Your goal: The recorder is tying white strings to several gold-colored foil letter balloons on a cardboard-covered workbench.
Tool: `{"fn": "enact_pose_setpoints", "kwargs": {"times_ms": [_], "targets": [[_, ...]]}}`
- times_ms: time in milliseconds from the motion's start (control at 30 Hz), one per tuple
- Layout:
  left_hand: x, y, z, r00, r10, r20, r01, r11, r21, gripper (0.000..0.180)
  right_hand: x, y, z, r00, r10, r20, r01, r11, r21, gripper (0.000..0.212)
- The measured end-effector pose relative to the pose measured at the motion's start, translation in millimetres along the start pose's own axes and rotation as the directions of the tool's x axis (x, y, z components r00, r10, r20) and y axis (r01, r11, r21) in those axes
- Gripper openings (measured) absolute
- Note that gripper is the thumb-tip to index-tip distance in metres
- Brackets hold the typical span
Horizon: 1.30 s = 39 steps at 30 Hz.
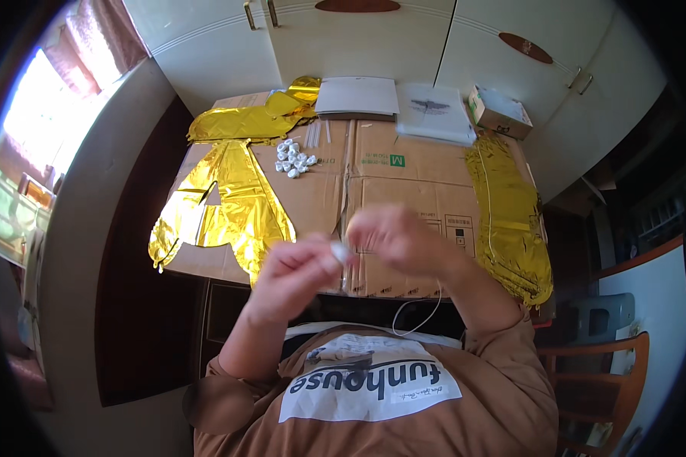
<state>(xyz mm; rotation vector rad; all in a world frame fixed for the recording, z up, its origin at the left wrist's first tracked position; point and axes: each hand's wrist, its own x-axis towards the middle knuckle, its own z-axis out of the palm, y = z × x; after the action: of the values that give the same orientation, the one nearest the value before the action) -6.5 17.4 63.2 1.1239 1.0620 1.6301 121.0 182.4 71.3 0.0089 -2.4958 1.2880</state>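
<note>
Nearest the camera is the wearer's brown shirt (pixel 503 396), just off the near edge of the cardboard (pixel 404 199), which serves as landmark throughout. A thin white cord (pixel 421 324) loops below that same edge.

Both hands are raised over the near part of the cardboard, close together and blurred. The left hand (pixel 286 278) pinches a small white piece (pixel 339 252) at its fingertips, over the middle of the cardboard's near part. The right hand (pixel 400 240) is just beside it, fingers curled; whether it grasps anything cannot be told.

Along the cardboard's right side lies a crumpled gold foil strip (pixel 511 221). On its left side lies a flat, A-shaped gold foil piece (pixel 244 190), the lower end of one leg reaching the near edge. Left of the cardboard's centre is a pile of small white pieces (pixel 292 159), with clear strips (pixel 312 135) just beyond.

At the cardboard's far left corner lies more folded gold foil (pixel 240 124). Along the far edge are a flat white box (pixel 357 97), a clear packet (pixel 437 114) and, at the right, a small open carton (pixel 501 114). Pale cabinets (pixel 358 46) stand beyond the cardboard.
</note>
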Motion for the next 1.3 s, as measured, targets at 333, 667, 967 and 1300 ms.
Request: {"fn": "enact_pose_setpoints", "kwargs": {"times_ms": [333,667,967,1300], "targets": [[18.5,1.7,1.9,0.994,-0.041,-0.097,0.013,0.962,-0.273,0.017,-24.3,-12.2,3.9,0.999,-0.019,-0.038,0.018,0.999,-0.044,0.014],[30.2,-17.4,-14.3,0.984,-0.008,-0.177,0.037,0.986,0.160,0.017,-26.3,-13.4,7.9,0.992,-0.120,-0.039,0.121,0.992,0.029,0.013],[33.3,-25.1,-7.0,0.922,-0.185,-0.341,0.157,0.982,-0.107,0.019,-13.5,-8.5,9.8,0.997,-0.072,0.003,0.072,0.997,0.011,0.016],[16.4,-28.5,1.9,0.991,-0.126,-0.050,0.132,0.980,0.146,0.020,-6.0,-0.6,-3.3,0.981,-0.045,-0.188,0.076,0.985,0.157,0.019]]}}
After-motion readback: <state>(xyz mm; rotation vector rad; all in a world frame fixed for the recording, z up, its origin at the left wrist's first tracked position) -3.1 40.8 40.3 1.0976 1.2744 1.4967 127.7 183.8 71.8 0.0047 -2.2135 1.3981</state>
